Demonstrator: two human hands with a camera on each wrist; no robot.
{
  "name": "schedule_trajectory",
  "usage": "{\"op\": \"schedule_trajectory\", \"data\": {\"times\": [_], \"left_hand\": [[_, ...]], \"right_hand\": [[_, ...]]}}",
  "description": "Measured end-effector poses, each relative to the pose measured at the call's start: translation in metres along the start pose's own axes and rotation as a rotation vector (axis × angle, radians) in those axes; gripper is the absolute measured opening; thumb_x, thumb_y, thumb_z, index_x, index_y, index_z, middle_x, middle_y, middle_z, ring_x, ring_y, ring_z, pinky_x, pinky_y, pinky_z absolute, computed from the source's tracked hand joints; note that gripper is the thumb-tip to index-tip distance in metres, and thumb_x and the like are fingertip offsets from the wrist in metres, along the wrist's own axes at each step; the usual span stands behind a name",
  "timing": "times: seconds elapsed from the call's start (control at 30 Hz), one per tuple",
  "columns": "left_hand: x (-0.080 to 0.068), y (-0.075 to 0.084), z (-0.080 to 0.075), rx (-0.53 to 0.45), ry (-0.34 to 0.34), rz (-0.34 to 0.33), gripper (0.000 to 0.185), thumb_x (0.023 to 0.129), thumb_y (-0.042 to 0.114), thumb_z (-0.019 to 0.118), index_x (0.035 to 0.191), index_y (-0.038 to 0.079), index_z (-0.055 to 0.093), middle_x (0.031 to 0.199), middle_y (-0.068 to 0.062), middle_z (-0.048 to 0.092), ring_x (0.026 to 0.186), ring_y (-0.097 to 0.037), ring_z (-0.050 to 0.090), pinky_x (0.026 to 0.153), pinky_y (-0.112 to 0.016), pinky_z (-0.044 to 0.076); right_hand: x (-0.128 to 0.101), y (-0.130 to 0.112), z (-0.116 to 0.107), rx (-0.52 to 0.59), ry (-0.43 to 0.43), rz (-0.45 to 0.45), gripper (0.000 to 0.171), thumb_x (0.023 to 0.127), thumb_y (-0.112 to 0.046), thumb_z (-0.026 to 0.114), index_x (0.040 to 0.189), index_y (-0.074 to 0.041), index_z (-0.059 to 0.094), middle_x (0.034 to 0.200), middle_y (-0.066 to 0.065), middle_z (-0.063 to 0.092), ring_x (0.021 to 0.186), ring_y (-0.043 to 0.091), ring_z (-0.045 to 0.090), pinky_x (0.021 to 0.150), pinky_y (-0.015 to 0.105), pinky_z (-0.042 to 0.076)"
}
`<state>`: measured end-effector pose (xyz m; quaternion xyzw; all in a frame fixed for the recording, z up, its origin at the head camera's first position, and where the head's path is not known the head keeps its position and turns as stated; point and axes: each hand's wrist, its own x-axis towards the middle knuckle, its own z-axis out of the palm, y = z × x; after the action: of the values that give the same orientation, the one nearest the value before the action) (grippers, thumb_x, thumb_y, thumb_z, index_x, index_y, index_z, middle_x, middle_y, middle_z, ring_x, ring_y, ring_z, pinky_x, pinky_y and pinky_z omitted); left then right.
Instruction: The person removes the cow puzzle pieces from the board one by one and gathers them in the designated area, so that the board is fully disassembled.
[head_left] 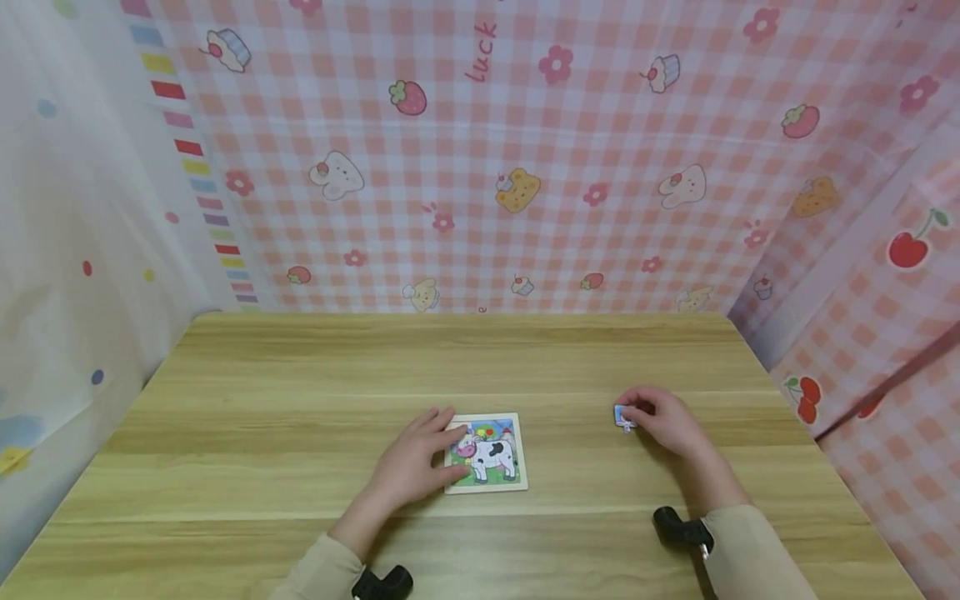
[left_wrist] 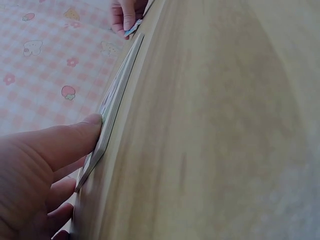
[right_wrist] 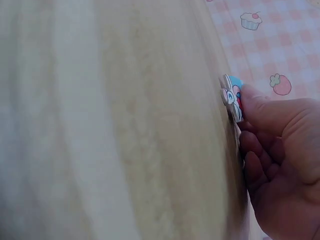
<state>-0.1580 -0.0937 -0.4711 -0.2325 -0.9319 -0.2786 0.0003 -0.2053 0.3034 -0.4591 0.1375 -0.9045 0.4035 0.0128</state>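
Wooden and pale, the surface [head_left: 300,400] carries a small framed cow puzzle [head_left: 495,458] near its middle, the board lying flat with its picture of a black-and-white cow facing up. The left hand [head_left: 416,462] rests at the board's 9 o'clock edge, fingers extended and laid over the left border; the left wrist view shows a fingertip [left_wrist: 92,122] pressing against the board's [left_wrist: 112,107] thin rim, nothing gripped. Well apart at the puzzle's 3 o'clock, the right hand [head_left: 663,421] pinches a small blue puzzle piece [head_left: 624,417] between thumb and fingers, low over the surface; whether the piece touches the wood cannot be told. The right wrist view shows the piece [right_wrist: 233,97] held on edge by the thumb [right_wrist: 260,107], its blue, white and red print facing outward. Beige sleeves [head_left: 750,550] cover both forearms. Pink checked cloth [head_left: 525,150] printed with strawberries, cupcakes and bears hangs behind at 12 o'clock
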Motion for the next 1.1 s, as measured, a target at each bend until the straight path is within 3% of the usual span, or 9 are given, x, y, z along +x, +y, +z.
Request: {"op": "schedule_trajectory", "data": {"times": [0.3, 0.83, 1.1], "left_hand": [[0.0, -0.002, 0.001, -0.019, 0.004, -0.003, 0.06, 0.085, 0.04, 0.076, 0.135, 0.01, 0.062, 0.152, -0.017, 0.042, 0.142, -0.04, 0.032, 0.113, -0.059, 0.026], [0.001, -0.001, -0.001, -0.041, 0.009, -0.003, 0.058, 0.084, 0.036, 0.078, 0.134, 0.01, 0.063, 0.151, -0.018, 0.042, 0.142, -0.042, 0.032, 0.114, -0.059, 0.024], [0.0, -0.002, 0.0, -0.043, 0.013, 0.004, 0.058, 0.085, 0.037, 0.077, 0.134, 0.01, 0.063, 0.151, -0.018, 0.041, 0.142, -0.042, 0.031, 0.114, -0.059, 0.023]], "right_hand": [[0.004, 0.008, 0.002, -0.098, 0.038, -0.001, 0.007, 0.094, -0.005, 0.067, 0.096, -0.001, 0.072, 0.087, 0.005, 0.061, 0.079, 0.015, 0.051, 0.071, 0.028, 0.043], [0.007, 0.013, 0.006, -0.149, 0.075, 0.017, 0.006, 0.092, -0.007, 0.07, 0.097, -0.004, 0.072, 0.092, 0.007, 0.06, 0.082, 0.017, 0.052, 0.073, 0.032, 0.045], [0.002, 0.01, 0.0, 0.034, 0.101, 0.071, 0.018, 0.096, -0.008, 0.065, 0.109, 0.004, 0.068, 0.096, 0.012, 0.065, 0.083, 0.014, 0.054, 0.073, 0.023, 0.045]]}}
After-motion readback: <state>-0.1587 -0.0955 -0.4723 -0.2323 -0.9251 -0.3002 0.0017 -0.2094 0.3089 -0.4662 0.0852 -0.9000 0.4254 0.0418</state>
